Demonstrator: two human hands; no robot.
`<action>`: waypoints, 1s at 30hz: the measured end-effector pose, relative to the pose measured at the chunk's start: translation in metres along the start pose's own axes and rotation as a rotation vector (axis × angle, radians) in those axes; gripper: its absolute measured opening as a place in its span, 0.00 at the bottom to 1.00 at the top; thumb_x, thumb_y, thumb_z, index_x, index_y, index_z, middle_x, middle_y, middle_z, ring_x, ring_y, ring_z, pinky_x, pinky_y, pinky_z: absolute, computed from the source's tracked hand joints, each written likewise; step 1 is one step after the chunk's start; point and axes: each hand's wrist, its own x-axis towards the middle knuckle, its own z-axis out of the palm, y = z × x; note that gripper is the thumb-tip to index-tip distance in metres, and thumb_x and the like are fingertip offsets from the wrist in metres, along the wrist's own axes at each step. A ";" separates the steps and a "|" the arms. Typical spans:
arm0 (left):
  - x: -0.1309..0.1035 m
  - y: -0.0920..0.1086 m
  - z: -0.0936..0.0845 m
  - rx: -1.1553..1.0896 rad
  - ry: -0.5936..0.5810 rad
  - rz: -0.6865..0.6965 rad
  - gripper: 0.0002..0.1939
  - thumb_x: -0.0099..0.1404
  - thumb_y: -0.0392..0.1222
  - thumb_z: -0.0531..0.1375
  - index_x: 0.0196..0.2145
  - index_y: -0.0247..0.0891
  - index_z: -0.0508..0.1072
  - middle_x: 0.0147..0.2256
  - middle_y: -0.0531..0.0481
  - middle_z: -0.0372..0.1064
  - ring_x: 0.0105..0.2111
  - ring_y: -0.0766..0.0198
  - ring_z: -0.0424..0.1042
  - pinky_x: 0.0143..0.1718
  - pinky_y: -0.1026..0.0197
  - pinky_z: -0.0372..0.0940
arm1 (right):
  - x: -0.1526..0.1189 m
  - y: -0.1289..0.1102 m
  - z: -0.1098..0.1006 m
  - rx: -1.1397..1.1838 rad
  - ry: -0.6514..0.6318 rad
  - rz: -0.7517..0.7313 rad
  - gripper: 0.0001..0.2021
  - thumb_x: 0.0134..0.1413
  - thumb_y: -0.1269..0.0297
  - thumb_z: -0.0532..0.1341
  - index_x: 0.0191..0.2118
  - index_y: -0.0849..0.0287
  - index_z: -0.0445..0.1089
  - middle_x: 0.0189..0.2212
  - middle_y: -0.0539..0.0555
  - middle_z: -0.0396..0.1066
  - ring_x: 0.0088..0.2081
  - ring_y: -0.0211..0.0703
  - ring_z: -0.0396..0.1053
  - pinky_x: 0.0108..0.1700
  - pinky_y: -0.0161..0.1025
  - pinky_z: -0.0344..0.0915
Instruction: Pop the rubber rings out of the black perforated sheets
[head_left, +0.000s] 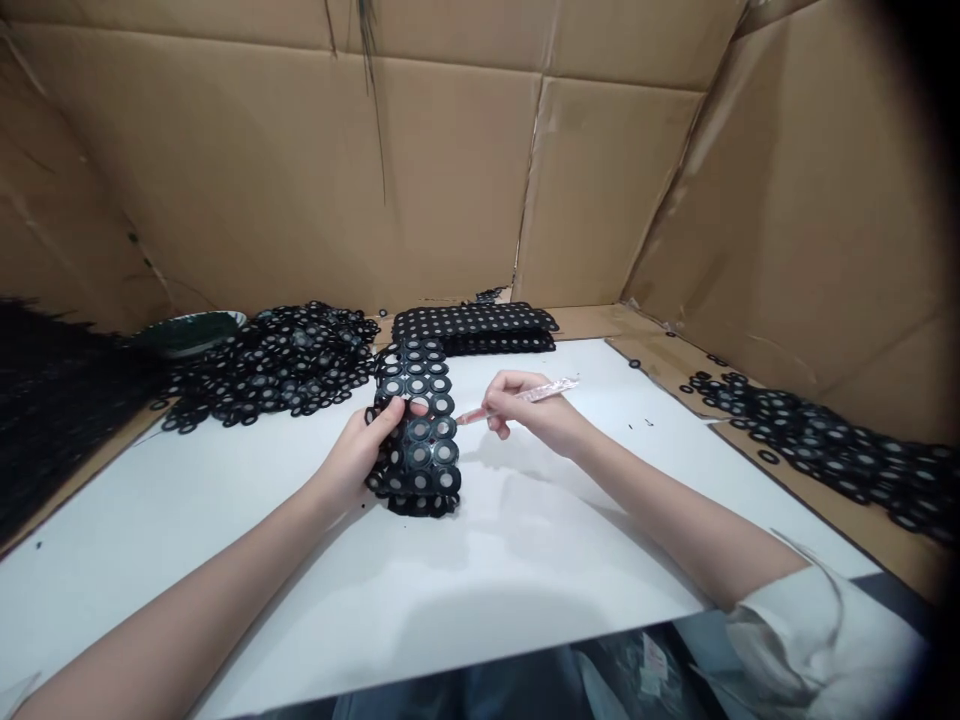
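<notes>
My left hand (369, 440) grips the left side of a strip of joined black rings (433, 430), its thumb lying on top. White shows through the ring centres, and the strip's near end curls under. From the strip's far end a wider folded length of the same ring mesh (476, 320) extends at the back. My right hand (525, 405) pinches a slim pen-like tool (544, 391) wrapped in clear, shiny material. Its reddish tip points left, close to the strip's right edge; whether it touches cannot be made out.
Loose black rings lie in a heap (292, 360) at back left, beside a shallow bowl (187, 333). Another heap of rings (832, 440) lies on the right. Dark bristly strands (60, 400) fill the far left. Cardboard walls (450, 170) enclose the white work surface (525, 570).
</notes>
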 end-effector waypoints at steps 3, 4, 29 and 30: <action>0.001 0.000 -0.001 0.011 0.007 0.025 0.17 0.54 0.55 0.56 0.32 0.38 0.71 0.33 0.48 0.73 0.32 0.59 0.71 0.30 0.63 0.66 | 0.000 0.001 0.003 0.150 0.011 -0.005 0.08 0.47 0.67 0.59 0.23 0.59 0.58 0.16 0.45 0.61 0.20 0.31 0.61 0.26 0.33 0.58; 0.001 0.000 -0.001 0.012 0.005 0.028 0.17 0.54 0.55 0.57 0.32 0.38 0.71 0.33 0.48 0.73 0.33 0.59 0.71 0.31 0.63 0.66 | 0.001 0.003 0.003 0.210 0.014 0.005 0.09 0.46 0.68 0.59 0.23 0.59 0.56 0.16 0.44 0.61 0.20 0.31 0.62 0.26 0.33 0.58; -0.001 0.004 0.001 0.005 0.024 0.053 0.13 0.51 0.46 0.61 0.34 0.37 0.72 0.39 0.47 0.71 0.38 0.58 0.69 0.37 0.61 0.64 | -0.004 0.002 0.016 0.392 0.012 -0.034 0.07 0.49 0.69 0.57 0.25 0.59 0.57 0.24 0.47 0.68 0.38 0.38 0.70 0.50 0.49 0.59; -0.002 0.005 0.002 0.001 0.025 0.051 0.13 0.51 0.45 0.61 0.34 0.37 0.72 0.39 0.47 0.71 0.38 0.57 0.69 0.37 0.61 0.64 | -0.004 0.003 0.016 0.391 0.017 -0.031 0.07 0.49 0.68 0.57 0.25 0.59 0.56 0.25 0.47 0.67 0.38 0.38 0.70 0.51 0.49 0.59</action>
